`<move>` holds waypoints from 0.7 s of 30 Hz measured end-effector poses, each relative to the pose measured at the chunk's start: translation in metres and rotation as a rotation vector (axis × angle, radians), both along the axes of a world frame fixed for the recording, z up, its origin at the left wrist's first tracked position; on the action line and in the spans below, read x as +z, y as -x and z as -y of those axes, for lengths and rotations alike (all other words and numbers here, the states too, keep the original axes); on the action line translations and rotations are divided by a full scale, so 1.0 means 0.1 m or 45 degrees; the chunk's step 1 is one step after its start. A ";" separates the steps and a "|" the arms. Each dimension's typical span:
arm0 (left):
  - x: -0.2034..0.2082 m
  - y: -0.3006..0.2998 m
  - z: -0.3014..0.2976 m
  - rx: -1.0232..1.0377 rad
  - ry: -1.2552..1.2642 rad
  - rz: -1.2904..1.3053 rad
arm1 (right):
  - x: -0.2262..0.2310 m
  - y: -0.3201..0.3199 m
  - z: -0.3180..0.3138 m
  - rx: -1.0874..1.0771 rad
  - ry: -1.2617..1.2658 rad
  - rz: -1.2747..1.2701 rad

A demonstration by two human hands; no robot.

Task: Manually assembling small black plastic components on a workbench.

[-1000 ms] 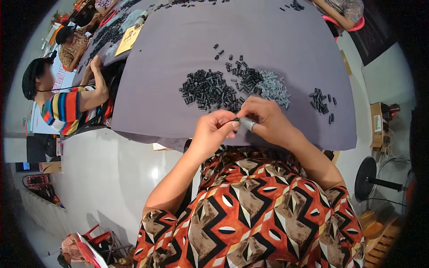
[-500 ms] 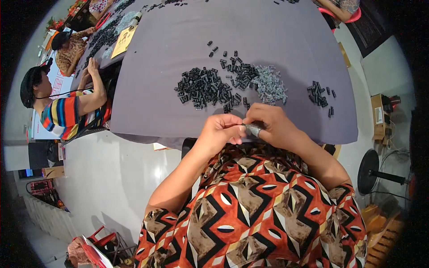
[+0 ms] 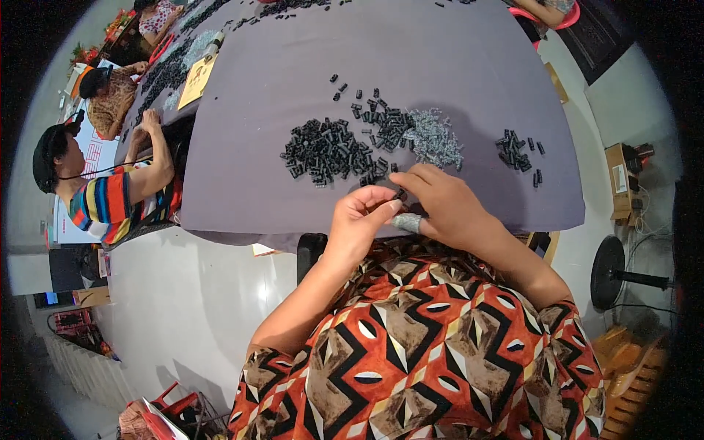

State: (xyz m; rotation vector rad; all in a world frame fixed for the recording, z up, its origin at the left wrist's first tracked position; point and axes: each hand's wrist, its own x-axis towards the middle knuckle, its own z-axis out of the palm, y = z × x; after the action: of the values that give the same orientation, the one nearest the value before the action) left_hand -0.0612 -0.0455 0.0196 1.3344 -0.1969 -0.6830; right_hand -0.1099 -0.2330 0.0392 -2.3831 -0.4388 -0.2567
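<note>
Near the front edge of the table, my two hands meet over a small black cylindrical part [image 3: 400,194]. My left hand [image 3: 357,224] pinches it between thumb and fingertips. Close against it is my right hand [image 3: 451,202], its index finger reaching over the part and its thumb apart below. A grey wrap [image 3: 407,222] covers that thumb. Just beyond the hands lies a large heap of similar black parts [image 3: 323,150], with a smaller heap of black parts [image 3: 394,128] beside it. Touching the smaller heap is a pile of small silvery metal pieces [image 3: 434,139], which look like springs.
A small group of black parts [image 3: 513,150] lies to the right on the grey tablecloth [image 3: 484,66]. At left, a person in a striped shirt [image 3: 110,194] sits near a yellow card [image 3: 196,81]. A black round-based stand [image 3: 607,273] is on the floor at right.
My right index finger and thumb have spread apart, and the black part shows more plainly in my left fingertips. The whole view has shifted slightly.
</note>
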 end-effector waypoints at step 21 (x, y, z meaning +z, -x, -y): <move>-0.07 -0.11 0.04 -0.215 -0.232 -0.053 | -0.34 -0.07 -0.17 -0.171 0.254 0.187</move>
State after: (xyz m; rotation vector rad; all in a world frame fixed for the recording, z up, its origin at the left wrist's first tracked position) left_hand -0.0498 -0.0494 0.0129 1.4874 -0.2194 -0.8875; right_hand -0.1030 -0.2159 0.0049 -2.6037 -0.3880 -0.4712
